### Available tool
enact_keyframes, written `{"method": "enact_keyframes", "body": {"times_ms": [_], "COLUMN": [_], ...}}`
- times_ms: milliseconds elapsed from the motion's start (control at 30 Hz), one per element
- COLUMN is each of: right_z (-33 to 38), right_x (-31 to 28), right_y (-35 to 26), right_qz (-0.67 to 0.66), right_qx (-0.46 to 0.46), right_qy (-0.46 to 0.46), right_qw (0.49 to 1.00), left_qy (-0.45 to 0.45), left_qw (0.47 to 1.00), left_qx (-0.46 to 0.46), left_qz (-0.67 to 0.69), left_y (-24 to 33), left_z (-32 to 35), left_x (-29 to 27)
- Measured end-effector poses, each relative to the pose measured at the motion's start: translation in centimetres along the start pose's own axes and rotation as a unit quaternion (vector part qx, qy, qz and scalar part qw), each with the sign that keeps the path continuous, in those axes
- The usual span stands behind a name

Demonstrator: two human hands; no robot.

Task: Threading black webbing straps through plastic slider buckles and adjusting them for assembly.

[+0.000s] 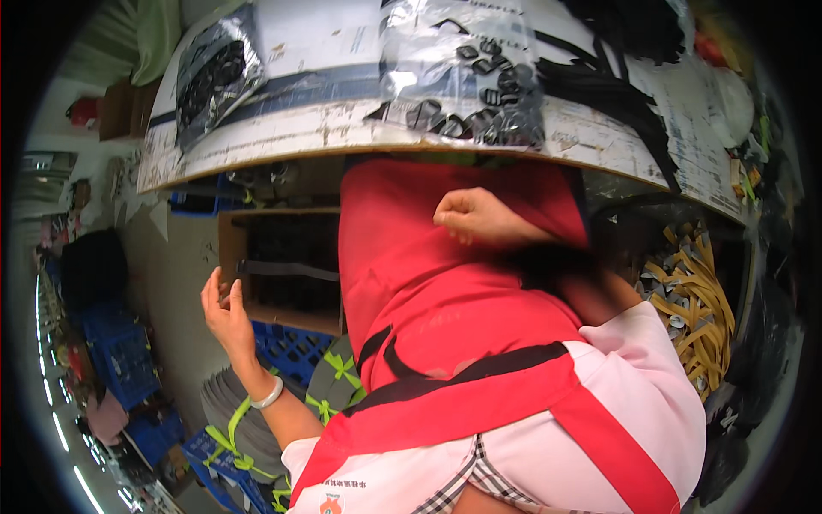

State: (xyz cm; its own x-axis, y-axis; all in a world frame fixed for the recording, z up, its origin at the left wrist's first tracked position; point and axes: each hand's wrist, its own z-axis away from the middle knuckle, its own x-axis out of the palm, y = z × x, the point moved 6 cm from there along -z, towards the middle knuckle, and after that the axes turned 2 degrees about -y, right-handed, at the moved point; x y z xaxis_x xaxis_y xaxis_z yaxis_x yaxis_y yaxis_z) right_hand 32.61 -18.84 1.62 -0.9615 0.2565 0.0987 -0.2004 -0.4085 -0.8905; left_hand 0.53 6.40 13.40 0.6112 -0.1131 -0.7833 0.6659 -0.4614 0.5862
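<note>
My left hand (227, 313) is raised at my left side with its fingers loosely apart and nothing in it. It hovers in front of an open cardboard box (282, 265) holding dark straps, under the table. A pale bangle circles that wrist. My right hand (471, 214) rests on my red apron (428, 291) with its fingers curled into a fist; I see nothing in it. A dark blurred patch (548, 261) lies over my right forearm; I cannot tell what it is.
A worn white worktable (342, 128) curves across the top, carrying clear plastic bags of black buckles (467, 81) and loose black straps (599, 86). A bin of yellow straps (689, 300) stands at my right. Blue crates (287, 347) and bundles tied with green tape sit lower left.
</note>
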Motion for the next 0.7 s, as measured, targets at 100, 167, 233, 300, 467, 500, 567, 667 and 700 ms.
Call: {"method": "enact_keyframes", "body": {"times_ms": [100,167,233,300,467,500,567,667,700], "right_z": [-0.4,-0.3,-0.1,0.2,0.4,0.5,0.7,0.8,0.7], "right_x": [0.5,0.7,1.2,1.0,-0.2,-0.7,-1.7,-3.0,-3.3], "right_y": [1.0,1.6,0.9,1.0,1.4,1.4,1.5,2.1,2.3], "right_qz": [-0.009,0.006,0.054,0.082,0.084,0.081,0.07,0.069,0.063], "right_qx": [0.001,-0.011,-0.029,-0.037,-0.036,-0.037,-0.042,-0.035,-0.036], "right_qy": [-0.011,-0.012,-0.023,-0.026,-0.011,-0.007,0.011,0.024,0.026], "right_qw": [1.0,1.0,0.998,0.996,0.996,0.996,0.997,0.997,0.997], "left_qy": [-0.156,-0.272,-0.308,-0.299,-0.242,-0.254,-0.289,-0.351,-0.325], "left_qw": [0.938,0.912,0.877,0.854,0.894,0.901,0.885,0.854,0.832], "left_qx": [-0.032,0.101,0.294,0.382,0.377,0.351,0.363,0.382,0.45], "left_qz": [0.308,0.29,0.224,0.188,0.024,-0.001,-0.037,-0.04,-0.017], "left_y": [6.4,16.2,24.6,29.8,33.9,34.3,35.5,36.3,36.5], "left_z": [-1.3,-1.4,-1.7,-3.2,-9.3,-9.7,-9.0,-7.3,-6.1], "left_x": [8.2,13.4,16.7,21.6,34.5,35.7,37.4,38.3,37.8]}}
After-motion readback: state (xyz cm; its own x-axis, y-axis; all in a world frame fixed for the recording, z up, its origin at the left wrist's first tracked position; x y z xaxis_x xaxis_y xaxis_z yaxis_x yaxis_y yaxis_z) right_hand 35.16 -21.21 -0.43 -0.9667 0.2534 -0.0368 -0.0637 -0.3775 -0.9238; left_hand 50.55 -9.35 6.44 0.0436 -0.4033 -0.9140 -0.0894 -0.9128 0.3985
